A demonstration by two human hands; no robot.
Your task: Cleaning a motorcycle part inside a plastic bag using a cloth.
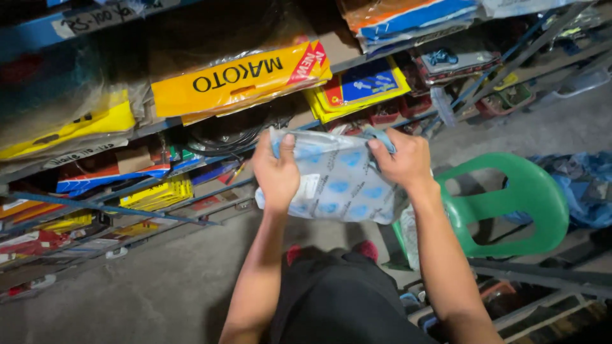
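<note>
Both of my hands grip a soft clear plastic packet point(338, 181) with blue oval marks printed on it, held up in front of a metal shelf rack. My left hand point(276, 167) clasps its left edge, thumb on top. My right hand point(400, 158) pinches the upper right corner, where a blue strip sticks out. The packet hangs at chest height, just below a shelf carrying a long yellow packet point(239, 79).
The slanted blue metal rack point(102, 207) holds many yellow, blue and orange packets and dark coiled cables point(223, 135). A green plastic chair point(510, 204) stands to my right, a blue sack point(586, 185) behind it. Grey concrete floor point(159, 280) lies below; more racks sit at the lower right.
</note>
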